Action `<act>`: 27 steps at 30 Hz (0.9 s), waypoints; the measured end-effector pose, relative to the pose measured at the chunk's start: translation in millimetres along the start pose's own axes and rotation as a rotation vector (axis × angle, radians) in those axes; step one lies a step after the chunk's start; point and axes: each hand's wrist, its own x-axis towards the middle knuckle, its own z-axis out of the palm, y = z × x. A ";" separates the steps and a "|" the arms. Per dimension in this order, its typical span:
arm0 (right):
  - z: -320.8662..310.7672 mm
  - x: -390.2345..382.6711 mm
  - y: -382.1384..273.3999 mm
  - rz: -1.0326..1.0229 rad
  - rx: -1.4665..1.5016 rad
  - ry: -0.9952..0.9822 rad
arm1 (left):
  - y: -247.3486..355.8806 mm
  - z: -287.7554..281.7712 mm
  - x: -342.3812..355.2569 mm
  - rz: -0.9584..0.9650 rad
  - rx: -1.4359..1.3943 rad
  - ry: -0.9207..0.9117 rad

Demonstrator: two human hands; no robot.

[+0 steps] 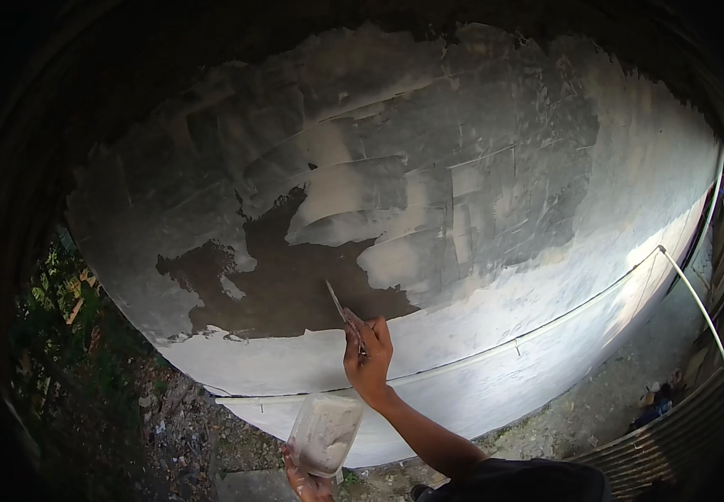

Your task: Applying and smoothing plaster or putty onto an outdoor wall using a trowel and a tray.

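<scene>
My right hand is closed around a putty knife, its thin blade seen nearly edge-on and pointing up and left. The blade is in front of a dark bare patch on the wall; whether it touches the surface, I cannot tell. Below and to the left, my left hand grips a rectangular, translucent plastic tub by its lower side. White putty lies in the tub. Around the dark patch, the wall carries uneven grey and white coating with trowel marks, brighter white along its lower band.
A thin pipe runs along the lower wall. At the right, a white pipe slants down toward corrugated sheeting. Green plants and rubble-strewn ground are at the left. A dark bundle lies at the lower right.
</scene>
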 end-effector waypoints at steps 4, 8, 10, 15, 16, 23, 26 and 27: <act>-56.9 14.4 30.7 -0.035 -0.239 0.245 | 0.9 -4.8 6.8 0.018 -0.035 -0.027; -39.7 3.8 54.0 -0.014 -0.506 0.122 | -1.6 -1.9 7.2 0.016 0.012 -0.061; -13.7 -7.5 55.4 -0.015 -0.444 0.113 | -0.1 -1.1 6.1 0.031 0.039 -0.039; 14.3 -40.8 26.9 -0.004 -0.304 -0.010 | 9.9 -11.7 7.1 -0.010 0.019 0.027; 5.4 -42.5 25.3 -0.002 -0.208 -0.021 | 10.5 -12.5 7.1 -0.011 0.018 0.027; -57.3 0.2 58.2 0.045 -0.213 0.376 | 16.3 -8.9 6.2 0.016 0.003 0.059; -38.1 -8.9 76.0 0.002 -0.452 0.251 | 7.2 -2.4 10.6 -0.047 0.018 0.055; -26.1 -15.7 75.5 -0.004 -0.417 0.244 | 6.8 -0.1 9.9 -0.056 0.009 0.058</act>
